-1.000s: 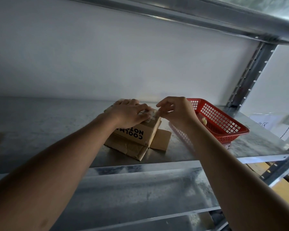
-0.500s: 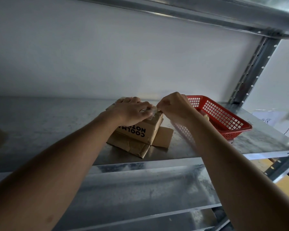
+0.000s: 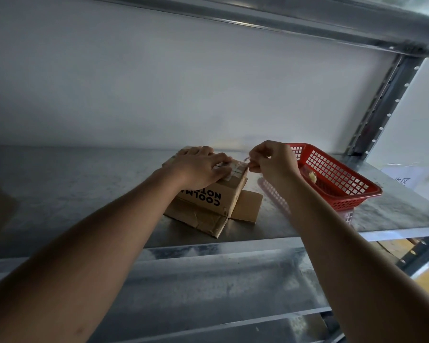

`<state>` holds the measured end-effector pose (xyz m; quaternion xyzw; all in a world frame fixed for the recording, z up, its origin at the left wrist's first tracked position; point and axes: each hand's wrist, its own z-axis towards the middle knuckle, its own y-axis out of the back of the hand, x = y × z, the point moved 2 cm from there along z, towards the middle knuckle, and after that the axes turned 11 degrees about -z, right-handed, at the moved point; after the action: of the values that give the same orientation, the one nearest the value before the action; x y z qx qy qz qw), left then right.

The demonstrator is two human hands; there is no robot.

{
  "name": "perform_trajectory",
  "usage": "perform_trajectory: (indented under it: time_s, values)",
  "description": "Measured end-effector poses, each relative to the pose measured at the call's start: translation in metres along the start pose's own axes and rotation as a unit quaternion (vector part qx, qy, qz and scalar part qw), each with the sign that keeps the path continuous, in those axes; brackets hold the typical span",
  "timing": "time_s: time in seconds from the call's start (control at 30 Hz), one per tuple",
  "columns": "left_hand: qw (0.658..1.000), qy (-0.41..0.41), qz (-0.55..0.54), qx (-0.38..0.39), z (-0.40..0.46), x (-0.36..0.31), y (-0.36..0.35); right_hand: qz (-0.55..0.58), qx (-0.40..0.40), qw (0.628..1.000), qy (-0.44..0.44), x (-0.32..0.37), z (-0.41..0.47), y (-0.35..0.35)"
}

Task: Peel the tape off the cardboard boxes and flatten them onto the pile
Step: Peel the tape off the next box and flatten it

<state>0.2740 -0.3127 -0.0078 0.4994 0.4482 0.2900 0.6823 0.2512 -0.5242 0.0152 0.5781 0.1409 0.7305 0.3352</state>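
On the metal shelf (image 3: 84, 194), your left hand (image 3: 198, 167) presses the box (image 3: 216, 194) flat-fingered while your right hand (image 3: 273, 160) pinches the tape (image 3: 243, 162); next, likely pull steadily.

The scene is dim and bluish-grey. Daylight enters from the right, brightening the white wall (image 3: 208, 90) and laying soft glare on the metal shelf (image 3: 89, 184). Both forearms are shadowed. Wide-angle distortion bends the upper shelf beam (image 3: 307, 18); edges look soft.
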Motion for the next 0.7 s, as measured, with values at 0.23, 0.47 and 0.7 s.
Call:
perform_trajectory:
  time_s: [0.23, 0.47, 0.7]
  values:
    - [1.000, 0.003, -0.008, 0.003, 0.000, -0.003, 0.001, 0.288, -0.054, 0.949, -0.116, -0.009, -0.004, -0.006]
    - [1.000, 0.001, -0.014, 0.005, -0.002, -0.005, 0.002, 0.478, -0.053, 0.842, -0.244, -0.014, -0.006, -0.015]
    - [0.999, -0.024, -0.040, 0.018, 0.004, 0.007, 0.003, 0.528, -0.051, 0.810, -0.251, -0.010, -0.009, -0.022]
